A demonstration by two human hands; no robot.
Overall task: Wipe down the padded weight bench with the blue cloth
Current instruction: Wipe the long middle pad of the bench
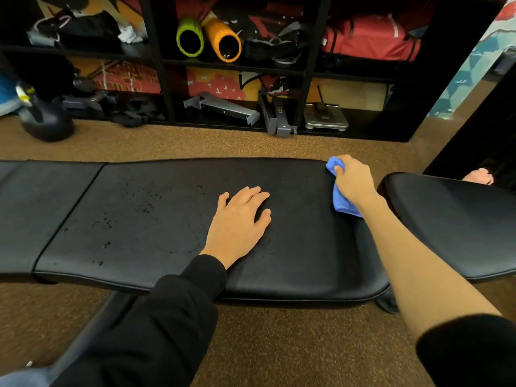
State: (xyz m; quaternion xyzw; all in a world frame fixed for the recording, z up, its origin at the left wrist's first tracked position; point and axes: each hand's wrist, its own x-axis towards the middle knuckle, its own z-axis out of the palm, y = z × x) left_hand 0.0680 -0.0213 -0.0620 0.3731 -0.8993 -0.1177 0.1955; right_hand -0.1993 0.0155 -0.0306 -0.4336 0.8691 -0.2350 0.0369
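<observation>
Right hand (354,180) grips cloth (343,203) on bench (139,216), near right end; left hand (240,222) flat on bench, fingers straight.

Your cloth (342,202) is blue, the worktop (167,213) black with darker specks, your left sleeve (173,317) black, the floor (279,344) speckled brown.

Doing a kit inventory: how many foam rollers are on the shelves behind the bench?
2. A green roller and an orange roller lie side by side in the upper middle cubby. Darker cubbies may hide more.
</observation>
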